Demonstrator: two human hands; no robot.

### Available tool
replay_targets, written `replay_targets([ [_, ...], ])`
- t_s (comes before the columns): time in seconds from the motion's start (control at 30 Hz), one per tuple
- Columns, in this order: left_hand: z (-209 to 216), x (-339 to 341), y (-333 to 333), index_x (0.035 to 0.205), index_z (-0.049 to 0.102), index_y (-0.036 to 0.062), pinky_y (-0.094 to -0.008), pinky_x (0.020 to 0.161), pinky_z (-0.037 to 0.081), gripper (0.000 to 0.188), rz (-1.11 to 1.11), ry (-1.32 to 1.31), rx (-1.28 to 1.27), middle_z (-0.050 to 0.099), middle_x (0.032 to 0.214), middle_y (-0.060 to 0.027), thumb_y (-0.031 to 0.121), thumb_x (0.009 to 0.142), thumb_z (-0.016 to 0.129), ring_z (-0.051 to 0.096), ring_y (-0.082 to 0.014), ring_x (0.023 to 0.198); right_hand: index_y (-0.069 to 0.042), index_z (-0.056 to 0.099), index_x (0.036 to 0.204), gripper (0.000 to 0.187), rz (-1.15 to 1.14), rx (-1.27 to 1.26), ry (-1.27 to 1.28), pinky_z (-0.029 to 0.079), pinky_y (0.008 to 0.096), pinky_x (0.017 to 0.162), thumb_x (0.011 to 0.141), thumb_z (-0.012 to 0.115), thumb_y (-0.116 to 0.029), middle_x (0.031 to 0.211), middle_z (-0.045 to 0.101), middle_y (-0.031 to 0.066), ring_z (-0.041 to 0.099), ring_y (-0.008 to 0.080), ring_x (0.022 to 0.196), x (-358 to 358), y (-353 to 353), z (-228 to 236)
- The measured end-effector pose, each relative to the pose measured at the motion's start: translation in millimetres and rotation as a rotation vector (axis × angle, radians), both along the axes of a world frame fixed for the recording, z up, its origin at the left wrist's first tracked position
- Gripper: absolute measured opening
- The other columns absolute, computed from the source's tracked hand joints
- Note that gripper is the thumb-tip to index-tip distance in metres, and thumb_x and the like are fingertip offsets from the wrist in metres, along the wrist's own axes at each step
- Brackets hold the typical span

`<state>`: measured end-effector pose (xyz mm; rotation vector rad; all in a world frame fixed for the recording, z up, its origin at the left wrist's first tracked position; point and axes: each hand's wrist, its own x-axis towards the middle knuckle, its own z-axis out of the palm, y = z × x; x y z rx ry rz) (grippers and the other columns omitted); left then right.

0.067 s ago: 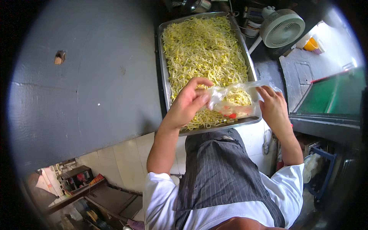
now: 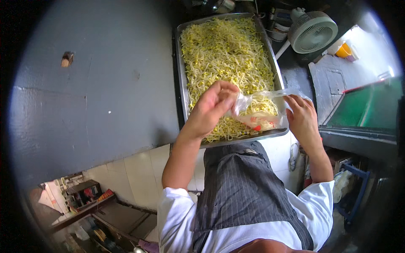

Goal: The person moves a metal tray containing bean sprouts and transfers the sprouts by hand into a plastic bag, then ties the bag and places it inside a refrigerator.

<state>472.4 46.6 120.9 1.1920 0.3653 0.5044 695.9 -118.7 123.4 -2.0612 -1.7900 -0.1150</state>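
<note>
A clear plastic bag (image 2: 270, 121) with red print hangs between my hands over the near right part of a metal tray (image 2: 184, 95). Bean sprouts show inside the bag. Its left side is pinched in my left hand (image 2: 213, 103), fingers closed on the film. On the opposite side my right hand (image 2: 301, 114) grips the bag's edge, fingers curled over it. Loose bean sprouts (image 2: 225, 55) with yellow heads fill the tray in a thick layer, from the far end to the near rim.
A grey panel surface (image 2: 105, 92) runs along the tray's left side. Beyond the tray's far right corner stands a white fan (image 2: 314, 33). A green panel (image 2: 363, 105) is at the right, and pale floor tiles (image 2: 139, 173) lie below.
My left hand has shifted slightly right, still holding the bag, and its fingers have curled in a little. The whole view has moved a few pixels.
</note>
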Motion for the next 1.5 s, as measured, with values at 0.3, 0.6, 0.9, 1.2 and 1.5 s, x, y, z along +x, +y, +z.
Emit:
replay_targets([
  [0.3,137.5,70.5,6.7,0.111,0.051,0.0037,-0.0258,0.071,0.045,0.025,0.088,-0.495,0.293,0.058,0.112,-0.0170,-0.002,0.086,0.051,0.054,-0.0124,0.079,-0.005,0.060,0.099,0.032,0.906,-0.010,0.353,0.055,0.0381,0.078,0.067,0.064,-0.004,0.106,0.062,0.0097,0.062,0.0285,0.098,-53.8,18.0,-61.3],
  [0.6,192.6,41.2,41.3,0.112,0.052,0.0026,-0.0250,0.079,0.045,0.028,0.104,-0.499,0.366,0.056,0.111,-0.0137,-0.002,0.085,0.054,0.054,-0.0133,0.087,-0.026,0.061,0.116,0.033,1.293,-0.103,-0.139,0.015,0.0628,0.113,0.085,0.058,-0.038,0.143,0.041,-0.0026,0.023,0.0291,0.140,-133.5,131.8,-129.4],
  [0.9,193.2,8.1,58.4,0.114,0.053,0.0015,-0.0242,0.086,0.045,0.031,0.143,-0.506,0.350,0.054,0.110,-0.0105,-0.001,0.083,0.058,0.054,-0.0142,0.096,-0.018,0.065,0.109,0.032,1.256,0.204,-0.443,0.025,0.0580,0.110,0.080,0.062,-0.032,0.128,0.052,0.0049,0.041,0.0309,0.128,-102.9,226.8,-191.4],
  [1.2,188.2,-15.1,60.6,0.119,0.052,0.0035,-0.0263,0.090,0.043,0.039,0.208,-0.530,0.497,0.054,0.114,-0.0161,-0.005,0.081,0.054,0.057,-0.0179,0.097,-0.021,0.062,0.116,0.033,0.965,-0.086,-0.176,0.019,0.0553,0.114,0.085,0.055,-0.033,0.135,0.048,0.0029,0.033,0.0268,0.135,-59.5,248.5,-170.6],
  [1.5,184.7,-64.3,62.5,0.120,0.054,0.0082,-0.0237,0.074,0.037,0.036,0.289,-0.349,0.464,0.048,0.126,-0.0232,-0.002,0.085,0.052,0.047,-0.0138,0.090,-0.021,0.061,0.117,0.035,1.386,-0.176,-0.028,0.022,0.0568,0.113,0.084,0.059,-0.030,0.138,0.048,0.0054,0.040,0.0306,0.131,-54.4,110.2,-143.1],
])
